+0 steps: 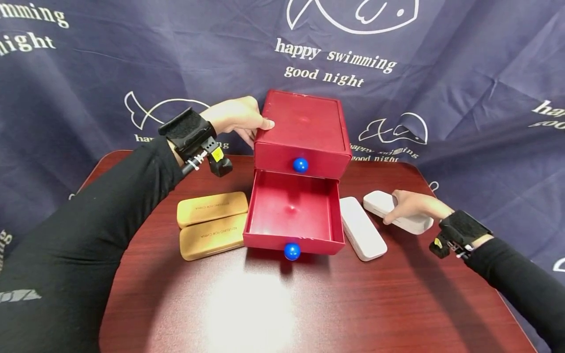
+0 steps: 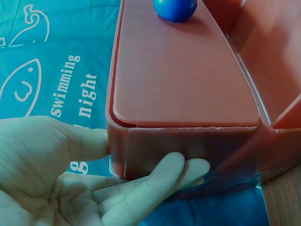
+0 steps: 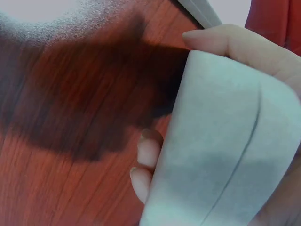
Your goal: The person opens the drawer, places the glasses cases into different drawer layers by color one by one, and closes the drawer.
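Observation:
A red two-drawer box (image 1: 304,127) stands at the middle of the table, each drawer with a blue ball knob (image 1: 300,164). Its lower drawer (image 1: 293,215) is pulled out and holds nothing. My left hand (image 1: 238,120) holds the box's upper left corner, thumb on top and fingers (image 2: 164,176) against its side wall (image 2: 188,146). My right hand (image 1: 410,205) grips a white glasses case (image 1: 399,212) lying on the table to the right; thumb and fingers (image 3: 148,150) wrap round the case (image 3: 216,155). A second white case (image 1: 362,228) lies beside the drawer.
Two tan glasses cases (image 1: 211,208) (image 1: 213,237) lie side by side left of the open drawer. The dark red wooden table (image 1: 287,304) has rounded far corners. A navy printed cloth (image 1: 463,98) hangs behind it.

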Available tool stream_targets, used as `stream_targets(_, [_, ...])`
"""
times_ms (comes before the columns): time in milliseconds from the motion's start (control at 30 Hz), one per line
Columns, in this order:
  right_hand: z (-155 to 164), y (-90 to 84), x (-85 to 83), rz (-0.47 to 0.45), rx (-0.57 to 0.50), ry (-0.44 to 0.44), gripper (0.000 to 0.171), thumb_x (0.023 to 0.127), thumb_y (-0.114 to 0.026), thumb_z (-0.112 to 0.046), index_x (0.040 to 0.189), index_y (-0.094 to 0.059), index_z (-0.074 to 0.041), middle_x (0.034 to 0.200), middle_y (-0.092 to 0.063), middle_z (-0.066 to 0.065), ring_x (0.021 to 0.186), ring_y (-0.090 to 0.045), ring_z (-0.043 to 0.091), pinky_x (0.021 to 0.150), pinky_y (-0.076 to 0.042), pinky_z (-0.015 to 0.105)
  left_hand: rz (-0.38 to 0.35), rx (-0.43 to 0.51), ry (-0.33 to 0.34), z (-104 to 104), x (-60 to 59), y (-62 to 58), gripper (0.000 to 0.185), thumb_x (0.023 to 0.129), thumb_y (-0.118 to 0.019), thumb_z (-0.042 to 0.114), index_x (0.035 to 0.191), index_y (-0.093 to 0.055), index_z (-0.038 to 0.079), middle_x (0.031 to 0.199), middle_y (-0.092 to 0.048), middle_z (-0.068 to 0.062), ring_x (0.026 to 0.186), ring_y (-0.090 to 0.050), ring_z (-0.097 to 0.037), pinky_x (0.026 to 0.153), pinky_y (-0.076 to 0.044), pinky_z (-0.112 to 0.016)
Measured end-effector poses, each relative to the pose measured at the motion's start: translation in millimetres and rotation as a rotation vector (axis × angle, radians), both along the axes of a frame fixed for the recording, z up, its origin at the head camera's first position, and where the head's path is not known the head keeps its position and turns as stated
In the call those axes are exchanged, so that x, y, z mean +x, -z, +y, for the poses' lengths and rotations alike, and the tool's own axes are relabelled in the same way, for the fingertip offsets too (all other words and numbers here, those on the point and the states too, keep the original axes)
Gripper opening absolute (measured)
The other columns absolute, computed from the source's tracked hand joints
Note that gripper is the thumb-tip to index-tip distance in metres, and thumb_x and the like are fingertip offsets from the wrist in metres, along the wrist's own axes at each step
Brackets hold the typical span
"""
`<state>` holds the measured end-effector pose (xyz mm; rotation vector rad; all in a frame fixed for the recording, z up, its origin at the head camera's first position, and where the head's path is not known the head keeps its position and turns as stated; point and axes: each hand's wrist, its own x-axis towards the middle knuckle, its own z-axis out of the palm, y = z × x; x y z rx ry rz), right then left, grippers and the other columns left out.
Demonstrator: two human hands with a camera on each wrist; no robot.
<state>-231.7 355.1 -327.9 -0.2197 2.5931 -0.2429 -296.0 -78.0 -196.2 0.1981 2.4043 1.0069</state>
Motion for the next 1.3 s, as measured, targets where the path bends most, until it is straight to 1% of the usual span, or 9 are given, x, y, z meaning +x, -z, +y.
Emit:
stream_targets(100, [-1.5,-2.8,-2.7,-0.006,0.04,0.001,0.073,0.073,-0.081,-0.04,0.115,-0.051,0.011,0.099,-0.056,0.016,0.09,-0.055,0.027,0.076,-0.044,0.031,0.012,-0.005,0.003,0.0,0.3,-0.9,0.034,0.104,-0.056,0.022,0.121,-0.054,-0.008,0.088,-0.071,-0.008,0.079,-0.073,-0.017,0.09,-0.06,-0.037])
stream_targets(300, [-6.9,-14.7,-5.5,0.072,0.031,-0.005,0.079,0.072,-0.083,-0.042,0.121,-0.052,0.012,0.105,-0.061,0.019,0.093,-0.058,0.029,0.08,-0.048,0.037,0.009,-0.015,-0.006,0.6,1.0,-1.8,0.038,0.104,-0.056,0.024,0.125,-0.053,-0.008,0.103,-0.07,-0.015,0.09,-0.073,-0.021,0.091,-0.06,-0.036])
stream_targets(500, [-14.1,-38.6,-4.1,0.205,-0.151,0.06,0.068,0.076,-0.084,-0.032,0.119,-0.051,0.008,0.099,-0.063,0.019,0.079,-0.064,0.022,0.064,-0.052,0.031,0.002,-0.011,-0.008,-0.8,1.9,0.6,0.034,0.104,-0.056,0.022,0.119,-0.055,-0.008,0.094,-0.07,-0.012,0.085,-0.072,-0.02,0.091,-0.059,-0.037])
stream_targets(600, [-18.8,-52.7,-1.6,0.282,-0.236,0.094,0.068,0.08,-0.082,-0.03,0.125,-0.047,0.007,0.102,-0.062,0.021,0.074,-0.064,0.018,0.059,-0.054,0.03,0.008,-0.005,-0.008,-1.2,1.7,1.6,0.032,0.104,-0.056,0.021,0.116,-0.055,-0.008,0.089,-0.07,-0.01,0.081,-0.071,-0.018,0.088,-0.06,-0.036])
stream_targets(833, [-42.8,-84.2,14.3,0.522,-0.364,0.168,0.076,0.081,-0.084,-0.032,0.137,-0.046,0.001,0.117,-0.06,0.023,0.087,-0.059,0.018,0.066,-0.049,0.022,0.002,-0.01,-0.015,-1.4,2.1,1.0,0.037,0.104,-0.056,0.022,0.123,-0.053,-0.01,0.093,-0.07,-0.012,0.082,-0.072,-0.018,0.089,-0.06,-0.036])
stream_targets(933, [-53.3,-94.3,22.6,0.629,-0.413,0.178,0.073,0.079,-0.085,-0.03,0.137,-0.049,-0.002,0.116,-0.061,0.017,0.085,-0.057,0.01,0.066,-0.045,0.015,0.004,-0.014,-0.015,-1.2,2.2,-0.1,0.039,0.104,-0.055,0.022,0.125,-0.052,-0.01,0.101,-0.07,-0.015,0.086,-0.073,-0.02,0.092,-0.059,-0.037])
stream_targets(1033, [-65.3,-101.3,30.7,0.711,-0.501,0.184,0.073,0.078,-0.086,-0.026,0.139,-0.05,-0.008,0.114,-0.059,0.003,0.084,-0.055,0.003,0.068,-0.044,0.013,0.001,-0.019,-0.022,-0.8,2.2,-0.8,0.04,0.104,-0.056,0.023,0.127,-0.051,-0.01,0.108,-0.068,-0.017,0.089,-0.072,-0.021,0.093,-0.058,-0.036])
stream_targets(1167, [-82.2,-107.4,41.2,0.771,-0.621,0.21,0.076,0.078,-0.086,-0.021,0.143,-0.048,-0.014,0.113,-0.056,-0.012,0.09,-0.057,0.001,0.073,-0.045,0.011,0.007,-0.018,-0.024,-0.6,2.3,-0.7,0.041,0.104,-0.056,0.023,0.127,-0.051,-0.01,0.104,-0.069,-0.016,0.085,-0.073,-0.019,0.092,-0.059,-0.037])
stream_targets(1300, [-97.8,-110.6,50.4,0.823,-0.699,0.206,0.075,0.077,-0.086,-0.015,0.141,-0.047,-0.017,0.111,-0.058,-0.015,0.09,-0.062,0.0,0.074,-0.048,0.01,0.01,-0.015,-0.022,-0.8,1.4,-0.5,0.039,0.104,-0.057,0.023,0.125,-0.053,-0.01,0.094,-0.07,-0.012,0.08,-0.072,-0.017,0.093,-0.058,-0.038])
